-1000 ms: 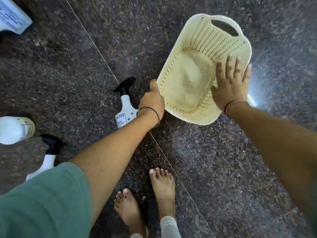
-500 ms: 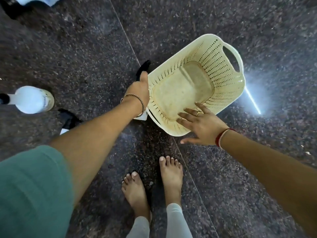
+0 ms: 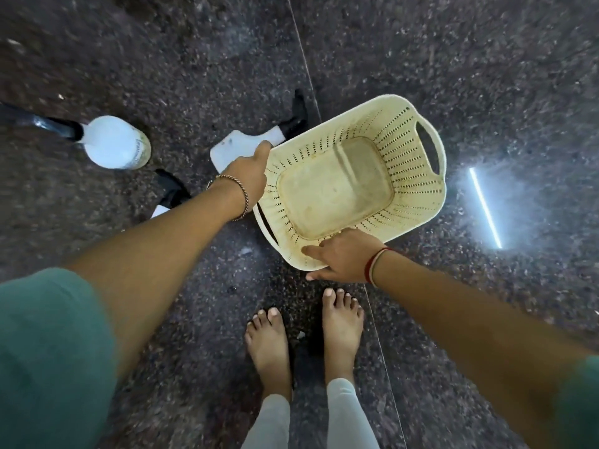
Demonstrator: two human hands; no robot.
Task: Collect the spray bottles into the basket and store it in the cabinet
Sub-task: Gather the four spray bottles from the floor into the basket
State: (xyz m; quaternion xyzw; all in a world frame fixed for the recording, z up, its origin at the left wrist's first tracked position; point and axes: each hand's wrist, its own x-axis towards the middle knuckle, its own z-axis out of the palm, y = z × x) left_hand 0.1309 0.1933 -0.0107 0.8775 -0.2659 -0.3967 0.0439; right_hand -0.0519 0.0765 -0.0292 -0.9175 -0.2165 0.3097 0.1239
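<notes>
A cream perforated plastic basket (image 3: 418,176) with two handle slots is held above the dark stone floor, and nothing lies inside it. My left hand (image 3: 249,176) grips its left rim. My right hand (image 3: 340,257) holds the near rim, fingers spread over the edge. Three white spray bottles with black triggers lie on the floor to the left: one (image 3: 240,150) just behind my left hand, a round one (image 3: 113,142) farther left, and one (image 3: 168,197) mostly hidden under my left forearm.
My bare feet (image 3: 304,335) stand on the speckled granite floor (image 3: 486,76) just below the basket. A tile joint runs diagonally through the scene. A bright strip of light (image 3: 484,207) reflects off the floor at right.
The basket has come closer to me and turned. My right hand shifted from the far right rim to the near rim. My left hand kept its grip on the left rim.
</notes>
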